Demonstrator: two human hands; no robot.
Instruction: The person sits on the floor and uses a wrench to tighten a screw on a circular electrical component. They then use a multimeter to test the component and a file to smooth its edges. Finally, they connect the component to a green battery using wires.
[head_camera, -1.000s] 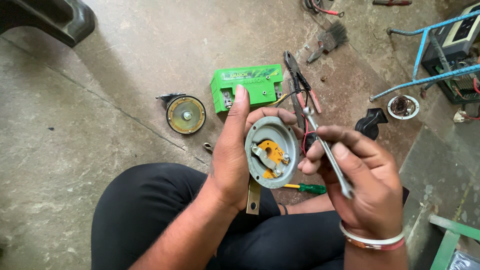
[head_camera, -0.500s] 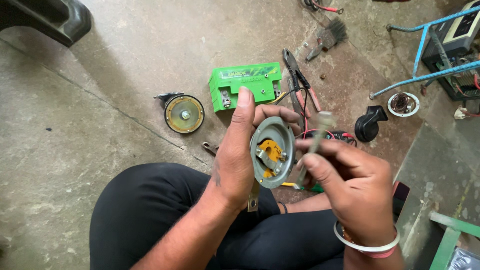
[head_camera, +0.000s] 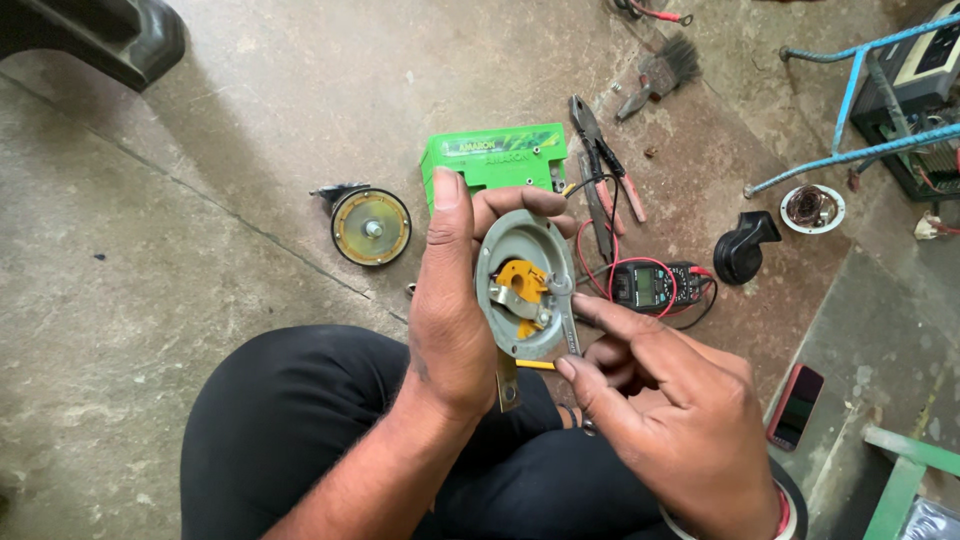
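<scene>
A: Left hand (head_camera: 455, 320) is wrapped around the round grey horn housing (head_camera: 520, 285), thumb up its left rim, fingers (head_camera: 520, 200) curled over the top edge. Housing sits up off the floor, above the lap, open face toward me, orange part (head_camera: 522, 280) inside.

B: And the right?

A: Right hand (head_camera: 670, 420) has its fingers pinched together on a small flat spanner (head_camera: 562, 315), head set at the housing's right side. I can't tell if it is seated on a nut.

B: Risks?

A: I'd judge the spanner could slip off if it sits shallow, and jab the orange part or the left fingers close by. A small fastener working loose would drop into the lap or onto the concrete floor (head_camera: 200, 200).

B: Room to move?

A: Floor's right side is crowded: green battery (head_camera: 495, 155) just beyond the housing, pliers (head_camera: 600, 150), multimeter (head_camera: 650, 285) with red and black leads, black horn (head_camera: 745, 245), phone (head_camera: 795, 405) near the knee. A second horn disc (head_camera: 370, 225) lies left of the battery. Past it, toward the left edge, only the floor shows.
</scene>
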